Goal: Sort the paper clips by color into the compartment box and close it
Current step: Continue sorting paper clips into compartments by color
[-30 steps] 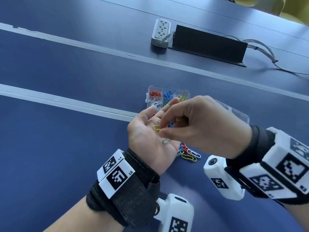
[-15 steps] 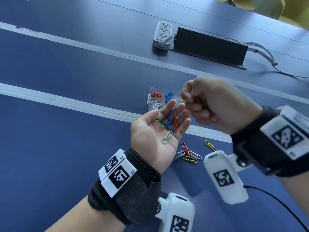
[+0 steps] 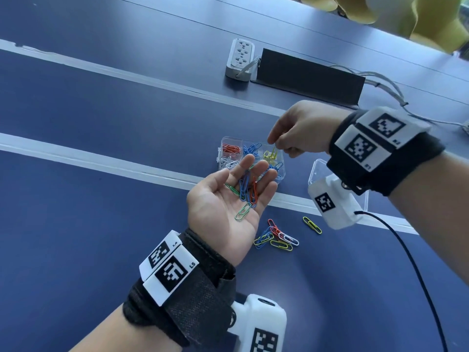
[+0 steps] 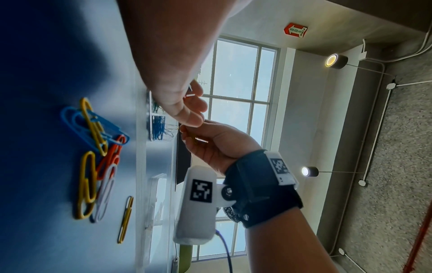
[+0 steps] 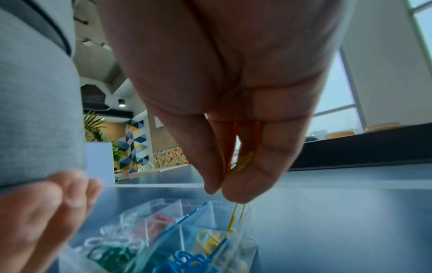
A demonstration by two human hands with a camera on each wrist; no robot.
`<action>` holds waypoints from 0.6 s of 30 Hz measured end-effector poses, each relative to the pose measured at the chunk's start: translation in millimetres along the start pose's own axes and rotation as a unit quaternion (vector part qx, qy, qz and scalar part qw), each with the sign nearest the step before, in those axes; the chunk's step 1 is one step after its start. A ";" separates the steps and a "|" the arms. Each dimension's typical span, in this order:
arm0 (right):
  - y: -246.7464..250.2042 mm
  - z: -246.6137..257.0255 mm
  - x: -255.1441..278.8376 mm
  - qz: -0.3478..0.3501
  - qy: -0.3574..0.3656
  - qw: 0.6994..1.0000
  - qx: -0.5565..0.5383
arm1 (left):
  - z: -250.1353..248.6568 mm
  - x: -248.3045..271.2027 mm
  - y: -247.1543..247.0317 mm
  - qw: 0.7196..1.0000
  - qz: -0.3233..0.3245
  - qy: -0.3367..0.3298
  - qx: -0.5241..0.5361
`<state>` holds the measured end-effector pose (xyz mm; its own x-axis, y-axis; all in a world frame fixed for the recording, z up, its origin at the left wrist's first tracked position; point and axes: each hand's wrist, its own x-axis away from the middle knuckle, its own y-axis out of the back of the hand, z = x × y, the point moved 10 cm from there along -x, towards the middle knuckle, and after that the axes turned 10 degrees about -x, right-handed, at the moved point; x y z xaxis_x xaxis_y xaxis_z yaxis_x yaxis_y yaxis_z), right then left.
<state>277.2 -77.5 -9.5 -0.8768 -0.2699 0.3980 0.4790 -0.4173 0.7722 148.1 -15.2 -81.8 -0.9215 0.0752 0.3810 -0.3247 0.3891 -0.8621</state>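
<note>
A clear compartment box (image 3: 221, 143) stands open on the blue table, with red, blue, yellow, white and green clips sorted inside. My right hand (image 3: 275, 146) hovers just above its yellow compartment (image 3: 269, 154) and pinches a yellow paper clip (image 5: 234, 218) between thumb and forefinger (image 5: 210, 177). My left hand (image 3: 223, 196) is held palm up in front of the box, with green, blue and red clips (image 3: 247, 189) lying on it. A loose pile of clips (image 3: 276, 238) and a single yellow clip (image 3: 312, 224) lie on the table by my left wrist.
The box's clear lid (image 3: 316, 171) lies to the right, partly behind my right wrist camera. A white power strip (image 3: 239, 58) and a black panel (image 3: 307, 77) sit further back. A dark cable (image 3: 418, 262) trails across the table at the right.
My right hand took a yellow clip off my left palm, lifted away and moved out over the box's yellow compartment. My left hand stayed palm up with the other clips.
</note>
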 end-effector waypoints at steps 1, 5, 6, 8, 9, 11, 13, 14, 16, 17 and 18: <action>-0.8 2.7 0.3 -0.004 0.007 1.000 0.021 | -0.2 0.1 -0.2 1.000 0.001 -0.001 0.000; -2.2 12.2 2.3 -0.024 0.040 0.996 0.073 | -1.0 0.1 -0.5 1.000 0.001 -0.003 0.002; -1.8 13.0 2.6 -0.027 0.045 0.996 0.075 | -1.2 0.0 -0.4 1.000 0.001 -0.003 0.003; -0.9 12.7 3.5 -0.028 0.048 0.996 0.065 | -1.5 0.2 -0.3 1.000 0.002 -0.004 0.004; 0.3 12.4 4.8 -0.029 0.048 0.997 0.057 | -1.5 0.3 -0.4 1.000 0.002 -0.004 0.004; 5.1 13.1 7.5 -0.045 0.054 0.996 0.049 | -1.6 0.7 -0.5 1.000 0.002 -0.005 0.004; 10.0 15.3 9.7 -0.066 0.066 0.994 0.058 | -1.7 0.9 -0.7 1.000 0.003 -0.007 0.003; 10.6 15.6 10.3 -0.071 0.070 0.993 0.063 | -1.7 0.9 -0.7 1.000 0.002 -0.007 0.002; 8.3 14.7 11.0 -0.063 0.075 0.993 0.072 | -1.6 0.9 -0.8 1.000 0.003 -0.007 0.000; 6.1 14.2 11.6 -0.055 0.077 0.993 0.077 | -1.5 0.7 -0.9 1.000 0.004 -0.007 -0.001; 4.3 14.3 12.6 -0.049 0.080 0.992 0.082 | -1.6 0.8 -0.8 1.000 0.005 -0.007 -0.001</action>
<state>267.7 -70.4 6.0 -0.8945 -0.3744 0.2443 0.3678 -0.3057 0.8782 148.0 -14.0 -80.2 -0.9278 0.0659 0.3671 -0.3145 0.3910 -0.8650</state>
